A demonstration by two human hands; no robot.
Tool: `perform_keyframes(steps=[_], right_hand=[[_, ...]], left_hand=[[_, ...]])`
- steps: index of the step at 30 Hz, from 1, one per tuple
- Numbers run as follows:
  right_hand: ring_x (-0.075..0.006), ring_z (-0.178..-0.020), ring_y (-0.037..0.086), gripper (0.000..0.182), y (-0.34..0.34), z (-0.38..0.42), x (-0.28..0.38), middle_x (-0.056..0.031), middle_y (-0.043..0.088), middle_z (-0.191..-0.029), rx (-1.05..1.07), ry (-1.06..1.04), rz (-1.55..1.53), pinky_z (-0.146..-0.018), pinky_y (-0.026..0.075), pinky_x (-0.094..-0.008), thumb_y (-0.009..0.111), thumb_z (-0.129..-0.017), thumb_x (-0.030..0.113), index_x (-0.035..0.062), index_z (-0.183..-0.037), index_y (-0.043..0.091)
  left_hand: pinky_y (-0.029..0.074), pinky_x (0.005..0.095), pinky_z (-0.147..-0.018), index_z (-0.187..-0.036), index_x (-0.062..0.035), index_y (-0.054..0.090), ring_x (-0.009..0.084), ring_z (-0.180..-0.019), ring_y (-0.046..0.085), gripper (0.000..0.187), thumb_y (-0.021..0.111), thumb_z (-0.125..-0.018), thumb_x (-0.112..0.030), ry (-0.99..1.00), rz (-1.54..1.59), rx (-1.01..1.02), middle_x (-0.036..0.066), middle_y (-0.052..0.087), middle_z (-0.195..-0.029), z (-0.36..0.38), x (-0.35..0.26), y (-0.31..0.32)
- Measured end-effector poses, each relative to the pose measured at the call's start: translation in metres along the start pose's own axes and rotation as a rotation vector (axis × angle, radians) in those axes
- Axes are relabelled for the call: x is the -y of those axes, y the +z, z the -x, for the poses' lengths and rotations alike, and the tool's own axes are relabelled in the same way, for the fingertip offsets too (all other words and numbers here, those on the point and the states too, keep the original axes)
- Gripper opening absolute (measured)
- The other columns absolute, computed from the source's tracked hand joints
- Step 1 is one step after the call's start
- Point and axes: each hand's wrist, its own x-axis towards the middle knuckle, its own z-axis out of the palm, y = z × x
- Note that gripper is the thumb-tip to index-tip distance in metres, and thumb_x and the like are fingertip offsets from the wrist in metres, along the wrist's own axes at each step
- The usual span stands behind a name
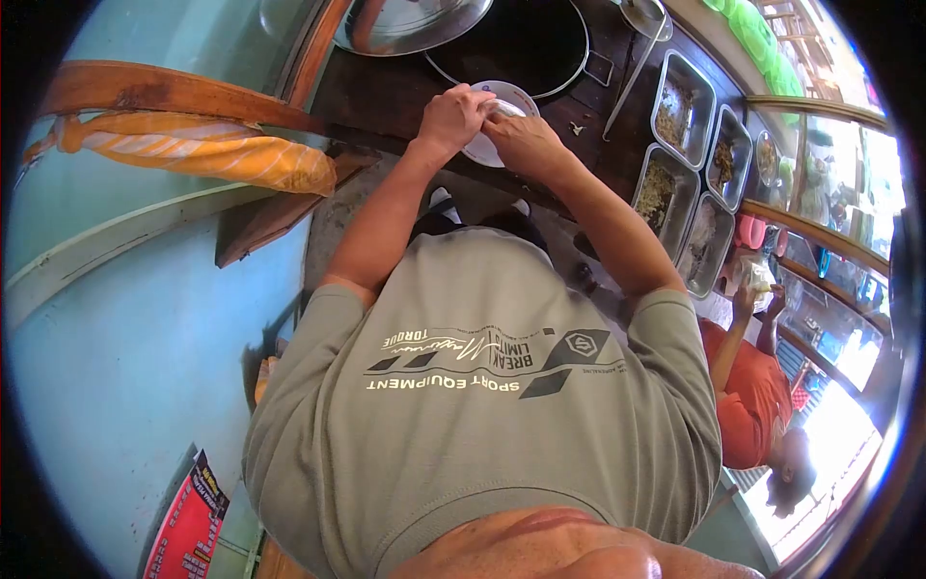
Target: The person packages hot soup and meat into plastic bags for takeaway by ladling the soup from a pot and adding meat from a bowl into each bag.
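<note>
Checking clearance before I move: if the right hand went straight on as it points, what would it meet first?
Most likely the left hand, close by the right hand over the white dish; any gap between them is hard to judge.

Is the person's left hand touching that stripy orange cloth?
Apart. The head view shows it: a clear gap, with dark wood showing between the left hand and the stripy orange cloth.

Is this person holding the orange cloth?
No, the cloth hangs by the wooden rail, while the left hand and right hand are together over the white dish.
</note>
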Motion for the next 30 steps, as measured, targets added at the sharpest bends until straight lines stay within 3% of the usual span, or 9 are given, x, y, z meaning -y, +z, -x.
perform_keyframes(steps=[3,13,15,19,22,28,30], right_hand=[[-0.0321,-0.095,0.073,0.037,0.001,0.0,0.0,-0.0182,0.069,-0.115,0.107,0.029,-0.003,-0.081,0.06,-0.0437,0.065,-0.085,0.008,0.0118,-0.121,0.065],[-0.0345,-0.106,0.07,0.035,-0.001,0.002,-0.004,-0.0188,0.062,-0.124,0.175,-0.033,0.009,-0.085,0.06,-0.0457,0.065,-0.084,0.008,0.009,-0.119,0.067],[-0.0357,-0.107,0.069,0.036,-0.008,-0.001,-0.002,-0.0198,0.059,-0.129,0.276,-0.01,-0.025,-0.087,0.059,-0.0471,0.063,-0.081,0.001,0.0047,-0.118,0.065],[-0.0342,-0.102,0.07,0.03,-0.001,0.003,-0.011,-0.0176,0.062,-0.119,0.103,-0.052,-0.068,-0.082,0.06,-0.0446,0.062,-0.085,0.006,0.0053,-0.114,0.067],[-0.0326,-0.096,0.072,0.023,0.003,0.005,-0.014,-0.0153,0.066,-0.109,0.063,-0.069,-0.077,-0.076,0.061,-0.0429,0.06,-0.09,0.012,0.007,-0.111,0.068],[-0.0329,-0.092,0.071,0.021,0.008,0.004,-0.021,-0.0161,0.066,-0.106,0.064,-0.075,-0.137,-0.075,0.06,-0.0433,0.062,-0.088,0.011,0.0052,-0.108,0.066],[-0.0337,-0.092,0.071,0.021,0.004,0.006,-0.02,-0.0171,0.066,-0.105,0.045,-0.07,-0.228,-0.077,0.06,-0.0436,0.062,-0.087,0.011,0.0048,-0.107,0.065]], left_hand=[[0.059,0.0463,-0.084,-0.109,-0.0151,0.077,0.038,-0.095,0.071,0.022,0.065,-0.096,-0.028,0.036,0.016,0.01,0.017,0.071,-0.104,-0.002,0.004,0.008],[0.058,0.0467,-0.083,-0.11,-0.0157,0.076,0.0403,-0.096,0.07,0.02,0.063,-0.096,-0.023,-0.042,-0.115,0.067,0.018,0.07,-0.107,-0.002,-0.005,0.008],[0.058,0.0469,-0.082,-0.113,-0.014,0.074,0.0397,-0.093,0.07,0.023,0.066,-0.094,-0.024,-0.013,-0.083,-0.028,0.017,0.071,-0.106,-0.001,0.001,0.016],[0.059,0.0447,-0.076,-0.112,-0.0048,0.069,0.0351,-0.087,0.073,0.031,0.07,-0.091,-0.028,-0.043,0.054,-0.304,0.017,0.072,-0.097,0.024,-0.032,-0.008],[0.058,0.0406,-0.069,-0.105,0.0009,0.066,0.0299,-0.076,0.074,0.035,0.072,-0.091,-0.03,-0.292,0.088,-0.125,0.017,0.072,-0.085,0.052,-0.035,-0.007],[0.056,0.0335,-0.056,-0.095,0.0025,0.065,0.0227,-0.057,0.071,0.036,0.071,-0.092,-0.033,-0.522,0.326,-0.078,0.015,0.071,-0.073,0.051,-0.037,0.013],[0.056,0.0327,-0.055,-0.093,0.0027,0.065,0.0208,-0.058,0.072,0.034,0.07,-0.093,-0.031,-0.51,0.331,-0.111,0.014,0.071,-0.072,0.05,-0.036,0.015]])
